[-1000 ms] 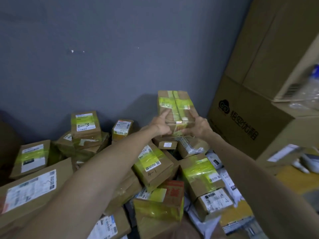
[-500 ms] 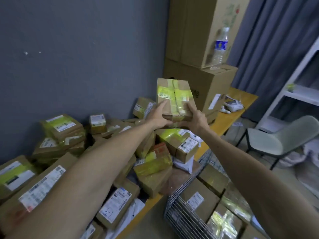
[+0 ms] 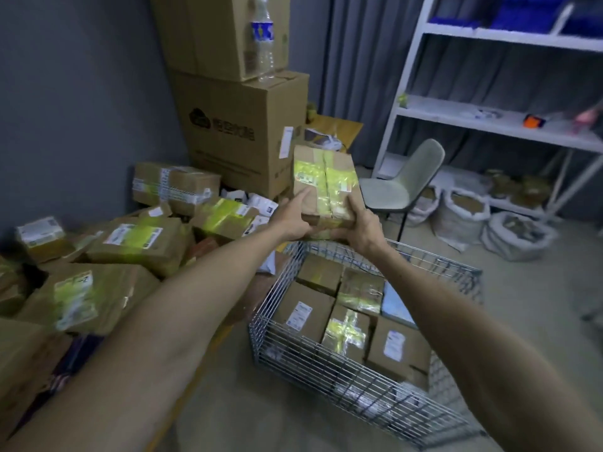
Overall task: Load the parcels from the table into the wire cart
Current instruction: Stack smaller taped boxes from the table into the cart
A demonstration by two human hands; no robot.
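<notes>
I hold a brown cardboard parcel (image 3: 326, 184) wrapped in yellow-green tape in both hands, in the air just above the far left corner of the wire cart (image 3: 313, 363). My left hand (image 3: 290, 216) grips its near left edge, thumb on top. My right hand (image 3: 362, 223) grips its near right corner. The grey wire cart stands on the floor and holds several taped boxes (image 3: 303, 313) side by side. To the left, the table is heaped with more parcels (image 3: 137, 243), some with white labels.
Two big cartons (image 3: 241, 132) are stacked at the table's far end, with a water bottle (image 3: 262, 40) on top. Behind the cart stands a grey chair (image 3: 401, 181). White shelving (image 3: 489, 122) and filled white sacks (image 3: 463, 216) line the right wall.
My view and both arms have swung right, carrying the parcel from above the table's pile to above the wire cart. The grip on it is unchanged.
</notes>
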